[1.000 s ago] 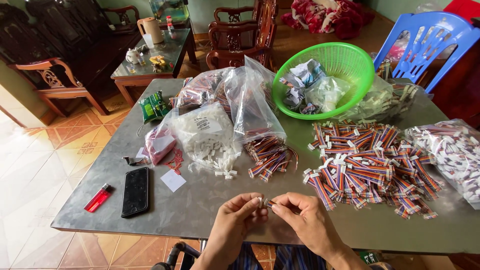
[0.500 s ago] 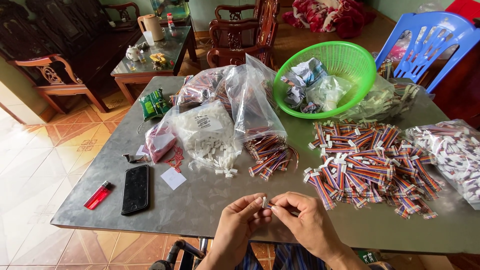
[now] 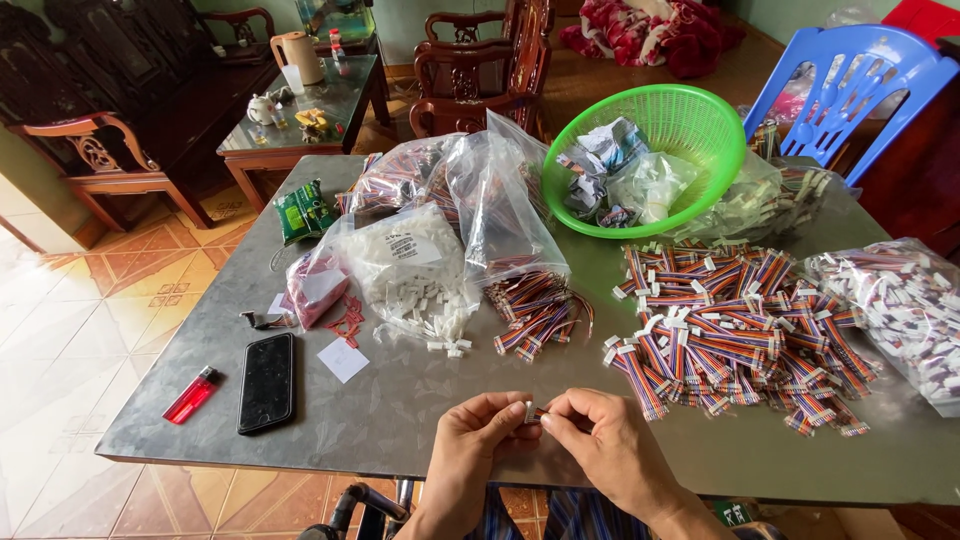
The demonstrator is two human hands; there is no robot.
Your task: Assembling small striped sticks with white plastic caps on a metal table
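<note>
My left hand (image 3: 478,438) and my right hand (image 3: 603,446) meet at the near edge of the grey table (image 3: 400,400). Between their fingertips they pinch a small white connector with a short striped wire piece (image 3: 533,411). A big pile of striped wire pieces with white connectors (image 3: 735,335) lies to the right of my hands. A smaller bundle of the same wires (image 3: 540,315) spills from a clear bag (image 3: 500,215). Loose white connectors (image 3: 430,305) spill from another clear bag just beyond my left hand.
A black phone (image 3: 267,381) and a red lighter (image 3: 191,395) lie at the left. A green basket (image 3: 645,160) with crumpled bags stands at the back. A bag of finished pieces (image 3: 900,310) sits far right. A blue plastic chair (image 3: 850,85) and wooden furniture stand behind.
My hands have stayed in the same place at the table edge, the fingers shifting only slightly on the small connector. Nothing else on the table has moved.
</note>
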